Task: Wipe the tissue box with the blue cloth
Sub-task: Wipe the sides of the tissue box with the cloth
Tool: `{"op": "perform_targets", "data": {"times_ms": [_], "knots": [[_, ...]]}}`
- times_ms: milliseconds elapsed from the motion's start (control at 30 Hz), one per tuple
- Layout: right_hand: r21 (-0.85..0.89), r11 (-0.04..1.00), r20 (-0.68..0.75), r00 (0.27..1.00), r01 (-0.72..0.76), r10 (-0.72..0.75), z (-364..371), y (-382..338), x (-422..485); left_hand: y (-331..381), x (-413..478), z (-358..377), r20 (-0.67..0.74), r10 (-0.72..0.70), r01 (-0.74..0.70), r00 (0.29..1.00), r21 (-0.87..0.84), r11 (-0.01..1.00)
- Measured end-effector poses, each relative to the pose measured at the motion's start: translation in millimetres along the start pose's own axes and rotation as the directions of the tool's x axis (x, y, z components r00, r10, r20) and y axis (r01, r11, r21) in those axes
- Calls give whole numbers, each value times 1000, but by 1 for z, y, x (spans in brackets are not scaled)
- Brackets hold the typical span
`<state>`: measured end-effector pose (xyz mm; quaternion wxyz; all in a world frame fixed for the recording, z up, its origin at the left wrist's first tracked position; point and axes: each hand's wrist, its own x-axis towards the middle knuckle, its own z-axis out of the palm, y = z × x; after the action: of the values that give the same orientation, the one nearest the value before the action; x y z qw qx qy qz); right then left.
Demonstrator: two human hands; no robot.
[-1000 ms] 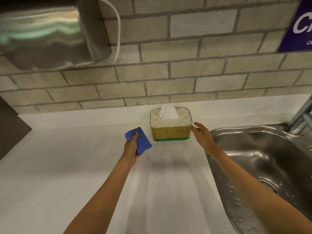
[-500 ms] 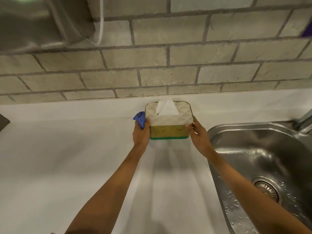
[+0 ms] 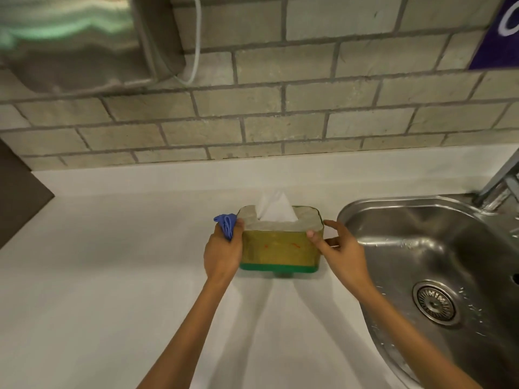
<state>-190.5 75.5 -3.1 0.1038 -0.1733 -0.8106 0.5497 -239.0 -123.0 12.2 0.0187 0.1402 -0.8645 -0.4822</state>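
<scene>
left hand [image 3: 223,254] is gripping bunched blue cloth [image 3: 226,224], pressing it against left end of tissue box [image 3: 280,248] | right hand [image 3: 341,251] is clasping box's right end, thumb lying on front face | tissue box is sitting between both hands on white counter [image 3: 112,276], just beside sink [image 3: 365,209]

I get even light: soft shadows fan over the counter [image 3: 112,290], glare streaks the blurry steel dispenser [image 3: 70,43], brick wall [image 3: 309,80] bows.

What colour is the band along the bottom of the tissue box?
Green band, head view.
</scene>
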Motion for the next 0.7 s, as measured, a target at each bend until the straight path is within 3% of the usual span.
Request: {"op": "perform_targets", "data": {"times_ms": [233, 467, 567, 700], "knots": [[-58, 998, 34, 999, 37, -35, -4, -10, -21, -1, -22, -26, 9, 78, -79, 997, 181, 980], [4, 987, -42, 986, 159, -159, 12, -8, -10, 12, -11, -24, -8, 37, -34, 999, 232, 972], [55, 975, 8, 976, 217, -218, 16, -8, -4, 15, -3, -21, -16, 37, -32, 999, 240, 970], [157, 974, 106, 978, 162, -180, 15, -5, 4, 19, 4, -17, -37, 54, -42, 998, 266, 963]]}}
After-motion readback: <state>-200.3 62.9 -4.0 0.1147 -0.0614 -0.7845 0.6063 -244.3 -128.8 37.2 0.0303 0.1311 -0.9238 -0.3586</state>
